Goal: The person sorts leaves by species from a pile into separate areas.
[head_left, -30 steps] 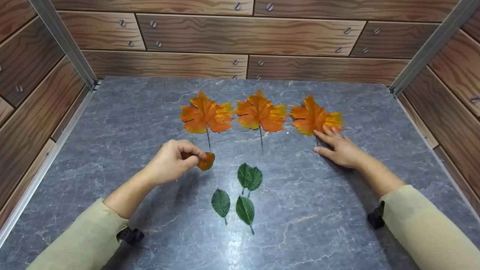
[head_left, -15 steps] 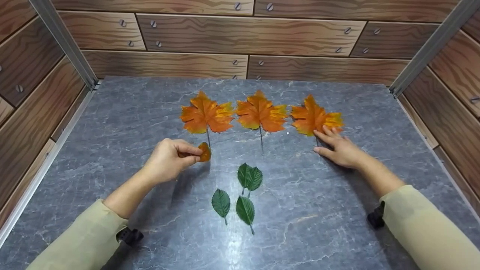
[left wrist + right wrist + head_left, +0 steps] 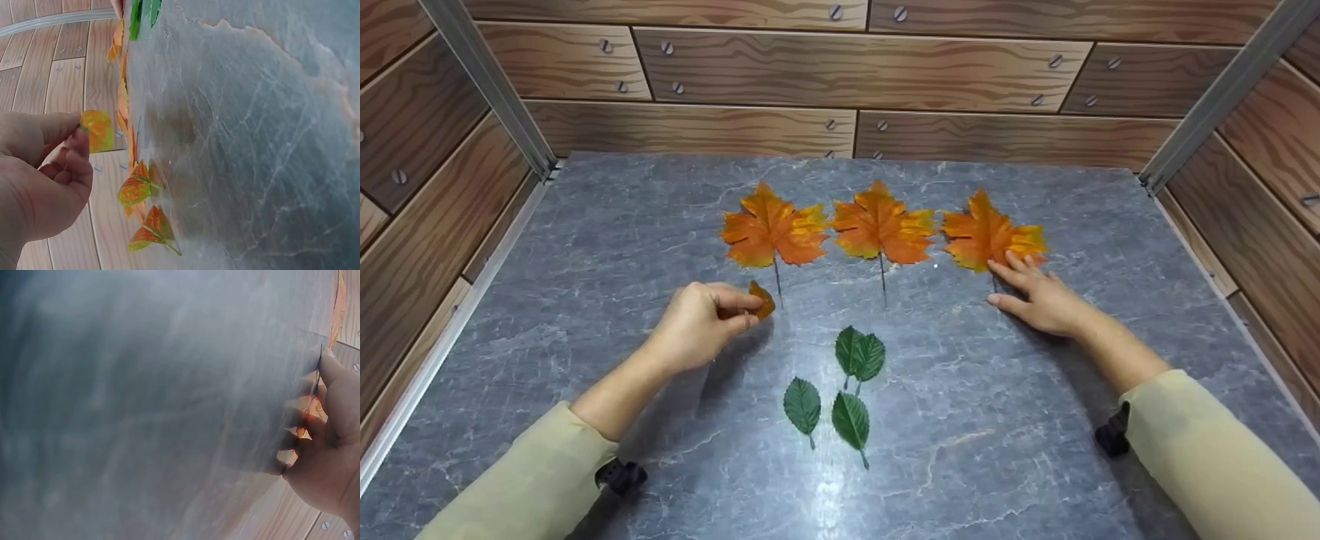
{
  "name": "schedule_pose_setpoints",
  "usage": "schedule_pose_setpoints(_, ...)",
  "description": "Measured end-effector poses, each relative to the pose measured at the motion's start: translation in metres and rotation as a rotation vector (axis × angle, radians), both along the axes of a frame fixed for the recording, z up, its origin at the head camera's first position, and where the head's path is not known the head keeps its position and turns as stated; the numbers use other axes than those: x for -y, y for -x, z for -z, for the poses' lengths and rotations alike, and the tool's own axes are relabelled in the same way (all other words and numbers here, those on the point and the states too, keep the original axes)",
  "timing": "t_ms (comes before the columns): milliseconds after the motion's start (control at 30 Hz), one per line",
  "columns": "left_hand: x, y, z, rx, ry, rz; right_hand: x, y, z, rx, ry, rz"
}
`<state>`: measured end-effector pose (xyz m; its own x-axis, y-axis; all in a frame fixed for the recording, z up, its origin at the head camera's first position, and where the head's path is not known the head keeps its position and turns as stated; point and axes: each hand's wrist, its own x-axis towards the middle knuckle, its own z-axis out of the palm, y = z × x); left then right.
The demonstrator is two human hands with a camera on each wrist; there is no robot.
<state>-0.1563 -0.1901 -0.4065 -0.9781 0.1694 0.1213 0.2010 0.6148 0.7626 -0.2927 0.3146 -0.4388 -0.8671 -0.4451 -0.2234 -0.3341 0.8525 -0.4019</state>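
My left hand (image 3: 697, 321) pinches a small orange-brown leaf (image 3: 763, 300) between thumb and fingers, just above the table beside the stem of the left maple leaf (image 3: 772, 229). In the left wrist view this pinched leaf (image 3: 99, 131) looks orange with a yellow-green edge. Two more small orange-green leaves (image 3: 135, 187) lie on the table there; in the head view the left hand hides them. With fingers spread, my right hand (image 3: 1041, 301) rests on the lower part of the right maple leaf (image 3: 984, 229) and its stem.
A middle maple leaf (image 3: 880, 225) completes a row of three. Several green leaves (image 3: 850, 421) lie nearer on the grey marbled table (image 3: 997, 465), two of them overlapping. Wood-patterned walls (image 3: 847, 67) and metal posts (image 3: 487, 90) enclose the table.
My left hand has shifted the small leaf slightly up and to the left, turning it between the fingers. The right hand and the leaves on the table have stayed put.
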Motion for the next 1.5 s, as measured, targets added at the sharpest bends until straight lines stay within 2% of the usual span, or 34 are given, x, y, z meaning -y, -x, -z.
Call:
schedule_pose_setpoints(133,-0.001,-0.001,0.005,-0.009,0.014,0.005,0.0,0.0,0.0,0.0,-0.001,-0.003)
schedule_pose_setpoints(333,0.0,-0.002,0.01,0.029,0.038,0.023,0.0,0.0,0.001,0.0,0.004,-0.003)
schedule_pose_setpoints(833,0.0,-0.002,0.013,0.062,0.077,0.062,0.0,0.0,0.0,-0.009,0.004,0.001)
schedule_pose_setpoints(1100,0.0,-0.003,0.014,0.123,0.092,0.101,0.0,-0.001,-0.001,-0.009,0.012,0.0)
schedule_pose_setpoints(1500,0.001,-0.003,0.014,0.119,0.121,0.128,0.0,0.0,0.0,-0.004,0.008,0.0)
